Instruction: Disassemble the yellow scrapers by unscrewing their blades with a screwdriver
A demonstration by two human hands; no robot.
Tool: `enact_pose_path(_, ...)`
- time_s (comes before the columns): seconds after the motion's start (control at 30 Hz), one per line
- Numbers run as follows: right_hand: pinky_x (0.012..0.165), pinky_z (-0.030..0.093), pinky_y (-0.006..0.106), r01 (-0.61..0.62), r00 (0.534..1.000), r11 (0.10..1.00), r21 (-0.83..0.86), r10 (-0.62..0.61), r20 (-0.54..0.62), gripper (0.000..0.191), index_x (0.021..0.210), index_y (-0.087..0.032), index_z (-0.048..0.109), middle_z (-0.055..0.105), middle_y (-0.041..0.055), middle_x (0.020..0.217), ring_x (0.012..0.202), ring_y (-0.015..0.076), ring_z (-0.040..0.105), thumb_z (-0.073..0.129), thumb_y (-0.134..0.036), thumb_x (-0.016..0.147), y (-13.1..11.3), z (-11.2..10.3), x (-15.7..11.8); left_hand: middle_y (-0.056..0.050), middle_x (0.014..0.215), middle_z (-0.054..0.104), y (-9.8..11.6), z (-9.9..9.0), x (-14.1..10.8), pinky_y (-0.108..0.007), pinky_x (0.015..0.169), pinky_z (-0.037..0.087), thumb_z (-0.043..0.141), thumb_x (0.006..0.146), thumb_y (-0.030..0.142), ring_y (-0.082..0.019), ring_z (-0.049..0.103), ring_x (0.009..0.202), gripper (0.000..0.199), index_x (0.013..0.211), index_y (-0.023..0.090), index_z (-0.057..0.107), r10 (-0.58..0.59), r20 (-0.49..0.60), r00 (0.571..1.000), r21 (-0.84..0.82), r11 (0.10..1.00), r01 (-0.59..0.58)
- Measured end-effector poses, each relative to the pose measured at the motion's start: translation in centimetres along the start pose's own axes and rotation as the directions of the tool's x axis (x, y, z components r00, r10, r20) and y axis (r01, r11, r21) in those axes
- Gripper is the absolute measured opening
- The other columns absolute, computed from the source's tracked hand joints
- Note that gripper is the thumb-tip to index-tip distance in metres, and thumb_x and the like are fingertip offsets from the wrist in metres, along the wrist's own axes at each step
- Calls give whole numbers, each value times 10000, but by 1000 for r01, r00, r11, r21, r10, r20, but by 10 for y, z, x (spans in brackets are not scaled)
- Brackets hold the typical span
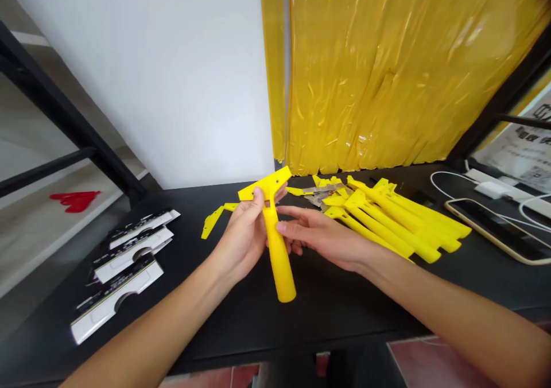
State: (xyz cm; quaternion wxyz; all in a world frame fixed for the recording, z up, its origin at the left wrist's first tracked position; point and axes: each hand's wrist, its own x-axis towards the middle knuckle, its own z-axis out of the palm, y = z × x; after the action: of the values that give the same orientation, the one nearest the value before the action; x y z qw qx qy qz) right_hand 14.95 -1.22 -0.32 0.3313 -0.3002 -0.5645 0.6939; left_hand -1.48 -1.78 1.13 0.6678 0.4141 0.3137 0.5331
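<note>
Over black tabletop (pixel 340 313): pinching yellow handle (pixel 279 256) with left hand (pixel 244 233) and right hand (pixel 321 236); could drop it if gripping loosely.

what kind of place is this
Probably a small workshop or packing spot: yellow handles heaped on a black table, black-and-white packaging sleeves laid out, and a yellow plastic curtain behind.

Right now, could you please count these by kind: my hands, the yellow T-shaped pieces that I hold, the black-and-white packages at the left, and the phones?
Hands: 2, the left hand and the right hand
Held yellow T-shaped piece: 1
Black-and-white packages: 3 visible
Phone: 1
Total: 7
</note>
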Motion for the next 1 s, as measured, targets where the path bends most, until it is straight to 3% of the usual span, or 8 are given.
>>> enact_pose_path(0.1,597,399,246,-4,1000,999,47,4,-1,556,1316,-181,613,631,-3,772,663,107,523,783,-406,837,-1,-3,-2,-117,1209,705,0,-2,2,-377,672,586,665,901,524,-257,710,854,446,1201,196,710,-11,67,998,27,1000,9)
enact_pose_path(0.3,625,419,272,-35,999,996,87,37,-26,326,877,-172,714,637,26,780,699,134,538,784,-480,800,-15,-21,-8,-111,1187,722,-2,-15,9,-356,955,469,641,940,454,-258,631,1130,336,1077,166,750,-20,127,992,215,977,-8)
enact_pose_path(0.47,577,381,252,141,928,960,-240,-213,-306,364,864,-206,588,549,-43,743,634,107,472,813,-470,752,-4,-18,-1,-102,1152,708,-8,-7,3,-374,868,521,609,954,449,-249,659,1045,347,1195,203,648,-104,142,984,171,982,79)
enact_pose_path(0.53,560,364,252,132,908,906,-403,-274,-317,372,837,-211,548,503,-62,702,607,104,448,797,-477,760,3,-12,2,-81,1086,702,-11,-3,0,-344,765,552,647,927,457,-226,667,955,382,1219,214,614,-84,73,994,233,970,65)
enact_pose_path(0.77,594,358,275,155,953,452,-878,-302,13,357,845,-215,718,653,-13,702,624,122,554,545,-502,970,-18,-21,8,-9,772,662,-9,-13,8,-239,474,416,620,901,368,-120,577,535,254,1059,169,628,-58,-139,989,345,933,103)
enact_pose_path(0.83,611,367,294,-11,946,233,-972,-314,-86,473,831,-207,738,686,29,721,662,159,589,459,-552,995,-33,-45,20,-21,772,698,-4,-17,11,-263,465,404,563,893,293,-109,536,438,157,984,169,595,-65,-117,991,332,938,101)
enact_pose_path(0.9,688,400,313,-230,936,-23,-973,-279,-215,366,1052,-237,747,745,74,950,845,217,645,474,-476,1001,-43,-77,37,-32,782,725,1,-21,14,-276,441,366,525,876,242,-95,478,364,76,910,181,555,-81,-72,994,355,930,101)
enact_pose_path(1.0,726,422,325,-298,945,-94,-950,-171,-279,202,998,-194,779,747,140,1026,938,279,662,702,-313,854,-43,-119,57,-43,781,737,5,-26,17,-283,449,351,507,852,210,-93,475,346,37,859,187,534,-102,-12,995,382,919,99)
